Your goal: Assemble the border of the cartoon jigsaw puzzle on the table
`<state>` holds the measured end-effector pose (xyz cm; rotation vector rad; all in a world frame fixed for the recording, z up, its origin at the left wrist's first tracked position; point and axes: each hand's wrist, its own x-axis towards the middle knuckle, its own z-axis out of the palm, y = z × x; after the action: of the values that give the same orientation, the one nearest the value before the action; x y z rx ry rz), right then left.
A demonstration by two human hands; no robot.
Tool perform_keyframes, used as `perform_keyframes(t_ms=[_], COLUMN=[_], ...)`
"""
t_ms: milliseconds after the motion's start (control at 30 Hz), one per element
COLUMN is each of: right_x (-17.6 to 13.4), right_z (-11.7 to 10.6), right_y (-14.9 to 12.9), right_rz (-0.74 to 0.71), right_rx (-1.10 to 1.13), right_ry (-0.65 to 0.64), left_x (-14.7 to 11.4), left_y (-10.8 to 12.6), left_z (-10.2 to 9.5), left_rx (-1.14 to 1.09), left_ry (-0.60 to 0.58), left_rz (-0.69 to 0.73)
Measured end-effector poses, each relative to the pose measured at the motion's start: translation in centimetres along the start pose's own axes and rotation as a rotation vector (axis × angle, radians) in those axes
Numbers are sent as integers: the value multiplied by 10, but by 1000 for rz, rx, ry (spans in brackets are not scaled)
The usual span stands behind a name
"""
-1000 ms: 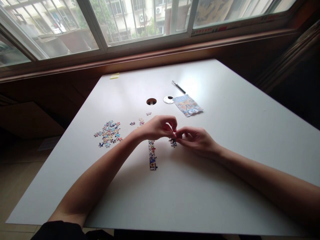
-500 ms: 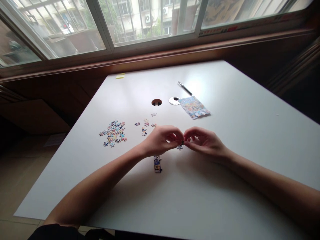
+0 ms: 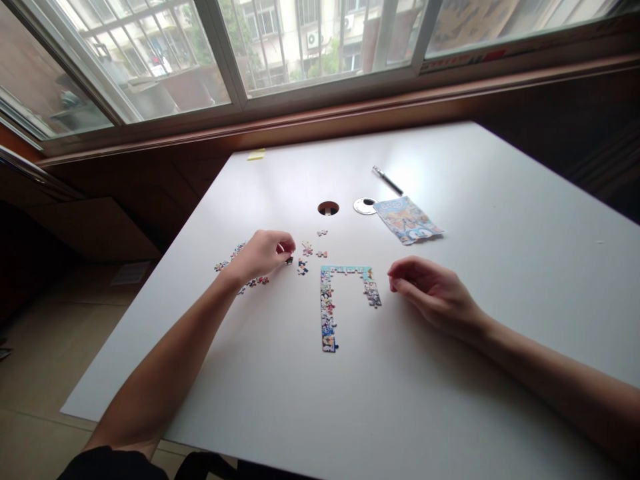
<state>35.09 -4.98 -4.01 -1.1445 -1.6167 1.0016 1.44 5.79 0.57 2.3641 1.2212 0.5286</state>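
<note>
My left hand (image 3: 265,257) is pinched over a small dark puzzle piece (image 3: 289,261), just left of some loose pieces. Under and beside that hand lies a pile of puzzle pieces (image 3: 255,283), partly hidden by it. A joined strip of puzzle edge (image 3: 327,307) forms three sides of a frame: a long left side, a top and a short right side. To the right of this frame, my right hand (image 3: 430,287) hovers with thumb and fingers curled together, and nothing shows between them. Several loose puzzle pieces (image 3: 307,249) lie above the frame's top left corner.
A picture sheet (image 3: 409,220) lies behind my right hand, partly over a round cover (image 3: 365,206). A pen (image 3: 387,180) lies behind it. The white table (image 3: 350,413) has a round hole (image 3: 329,208) and a yellow sticky note (image 3: 257,155) near its far edge.
My hands, which met over the frame's right side, have parted. The left has gone left to the loose pieces, the right slightly right. The view has shifted a little, uncovering the joined frame.
</note>
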Motion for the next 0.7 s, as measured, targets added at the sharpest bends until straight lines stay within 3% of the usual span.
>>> perform_keyframes(t_ms=[367,700], right_x=[-2,0], right_z=[-1,0], right_y=[2,-2], right_rz=[37,31], right_rx=[-25,-35], right_ry=[-2,-11], left_x=[8,11], left_y=[5,12], left_z=[16,25], left_rx=[137,292], left_ry=[81,110], left_rz=[73,53])
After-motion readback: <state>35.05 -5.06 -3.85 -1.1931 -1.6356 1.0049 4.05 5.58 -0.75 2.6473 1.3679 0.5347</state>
